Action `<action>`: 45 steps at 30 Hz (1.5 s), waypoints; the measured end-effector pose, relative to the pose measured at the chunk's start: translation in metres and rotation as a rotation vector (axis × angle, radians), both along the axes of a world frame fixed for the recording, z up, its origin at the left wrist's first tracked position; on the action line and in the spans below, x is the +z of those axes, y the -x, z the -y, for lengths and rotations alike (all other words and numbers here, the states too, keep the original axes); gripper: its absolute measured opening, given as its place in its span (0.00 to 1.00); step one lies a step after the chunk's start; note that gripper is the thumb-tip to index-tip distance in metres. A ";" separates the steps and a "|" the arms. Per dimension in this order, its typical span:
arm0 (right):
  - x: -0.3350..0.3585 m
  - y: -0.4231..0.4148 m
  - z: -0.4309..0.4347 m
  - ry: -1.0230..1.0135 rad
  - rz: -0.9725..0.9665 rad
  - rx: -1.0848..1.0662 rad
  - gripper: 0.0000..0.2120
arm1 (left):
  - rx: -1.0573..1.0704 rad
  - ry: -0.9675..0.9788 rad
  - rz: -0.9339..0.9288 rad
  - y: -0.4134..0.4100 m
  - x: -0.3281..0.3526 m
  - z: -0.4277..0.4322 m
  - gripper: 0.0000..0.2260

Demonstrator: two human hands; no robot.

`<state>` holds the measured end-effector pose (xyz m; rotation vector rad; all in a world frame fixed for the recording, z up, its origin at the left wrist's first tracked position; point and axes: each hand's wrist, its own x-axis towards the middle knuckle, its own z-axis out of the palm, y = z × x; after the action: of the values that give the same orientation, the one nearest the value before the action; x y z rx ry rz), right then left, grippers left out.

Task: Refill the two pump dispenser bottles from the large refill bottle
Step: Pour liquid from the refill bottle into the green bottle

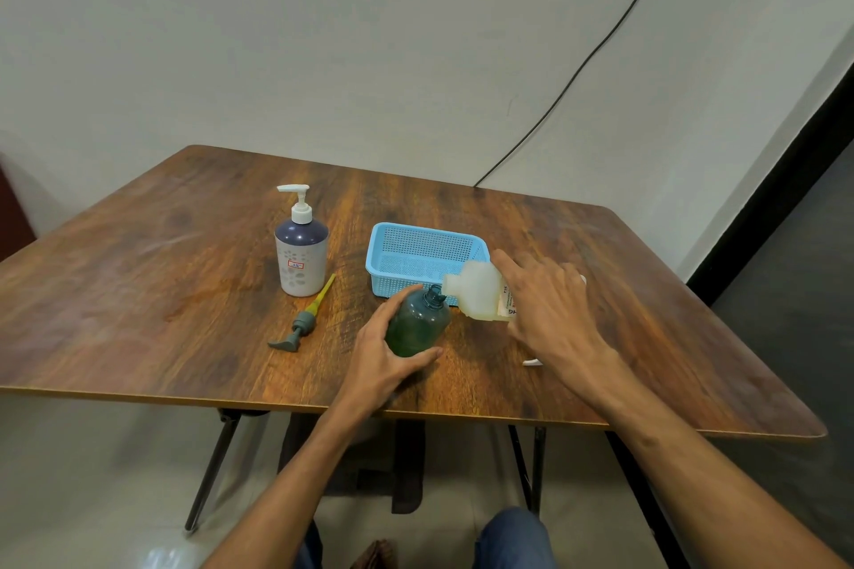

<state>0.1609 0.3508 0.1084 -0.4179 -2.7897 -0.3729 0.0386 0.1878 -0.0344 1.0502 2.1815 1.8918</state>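
Your left hand [386, 349] grips the open green bottle [417, 322] near centre; your right hand [550, 314] tips the refill bottle [480, 291] to its mouth. First fill under way. White dispenser [301, 256], far left, keeps its pump on, apparently unserviced; removed pump [302, 321] lies between.

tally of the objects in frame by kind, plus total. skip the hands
Dispenser bottles: 2 (white dispenser, green dispenser)
Refill bottle: 1
Loose pump head: 1
Blue basket: 1
Total: 5
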 end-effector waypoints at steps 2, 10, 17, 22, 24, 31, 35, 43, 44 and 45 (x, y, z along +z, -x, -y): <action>0.000 0.000 0.000 0.005 0.005 -0.002 0.38 | -0.001 0.002 -0.001 0.000 0.001 0.000 0.39; 0.001 0.000 0.000 0.000 0.005 0.002 0.38 | -0.003 -0.005 0.010 0.000 0.000 0.000 0.39; 0.002 0.001 0.000 0.002 0.009 0.000 0.39 | 0.001 -0.004 0.023 0.000 0.000 0.000 0.39; 0.002 0.000 0.000 -0.008 0.006 0.002 0.37 | -0.006 -0.007 0.020 0.000 0.000 0.000 0.40; 0.002 0.000 -0.001 -0.012 0.005 0.006 0.37 | -0.002 -0.010 0.022 -0.001 0.000 0.000 0.40; -0.002 0.001 -0.002 -0.006 -0.013 0.015 0.38 | 0.005 -0.013 0.013 -0.001 0.000 0.000 0.39; -0.004 0.001 -0.003 -0.004 -0.030 0.022 0.38 | 0.003 -0.015 0.013 -0.001 0.001 0.000 0.39; -0.006 -0.001 -0.003 0.006 -0.039 0.019 0.39 | -0.002 -0.010 0.008 -0.001 0.001 0.000 0.39; -0.006 -0.001 -0.003 0.011 -0.040 0.019 0.39 | -0.002 -0.008 0.008 -0.001 0.001 0.000 0.39; -0.007 -0.001 -0.003 0.016 -0.042 0.019 0.39 | -0.002 -0.005 0.008 -0.001 0.001 0.000 0.39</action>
<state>0.1615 0.3537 0.1014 -0.3985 -2.7551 -0.3338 0.0395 0.1875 -0.0330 1.0442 2.1718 1.8982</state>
